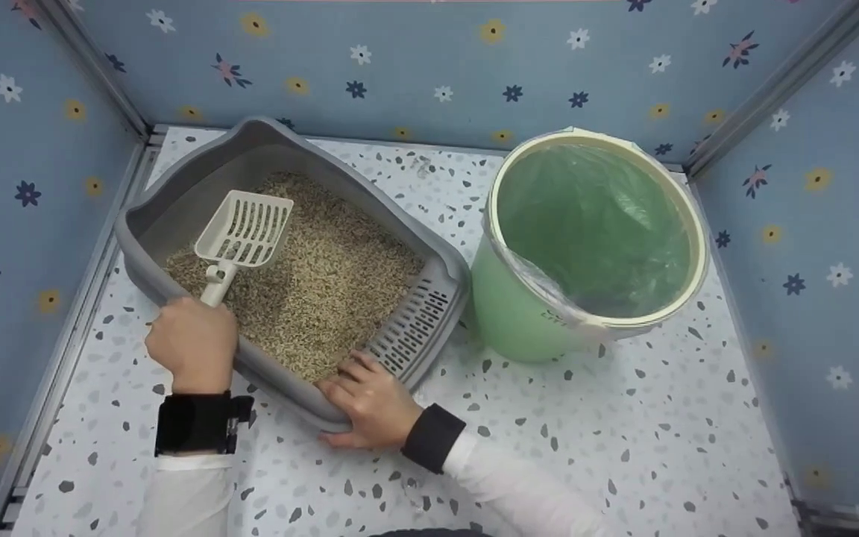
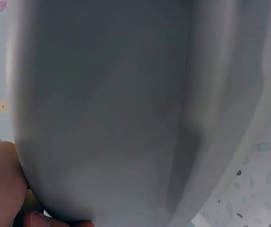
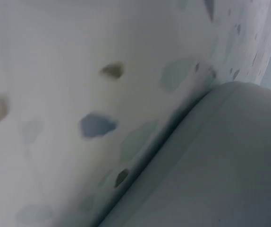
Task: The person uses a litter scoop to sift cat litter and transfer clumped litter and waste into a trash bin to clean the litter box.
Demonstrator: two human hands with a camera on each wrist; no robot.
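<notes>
A white slotted litter scoop [image 1: 244,227] is in my left hand [image 1: 194,339], whose fingers wrap its handle. Its slotted head lies face up over the litter. Below it is a grey litter box [image 1: 370,186], set at an angle and holding tan granular litter [image 1: 332,276]. My left hand is at the box's near left rim; in the left wrist view the grey wall [image 2: 112,113] fills most of the picture, with fingertips [image 2: 38,220] at its lower edge. My right hand [image 1: 373,403] grips the near corner, fingers over the rim and thumb outside.
To the right of the box stands a green bin [image 1: 519,321] with a cream rim and a clear plastic liner. Blue flowered panels [image 1: 429,67] enclose the back and sides. Under everything is a white speckled surface [image 1: 549,447].
</notes>
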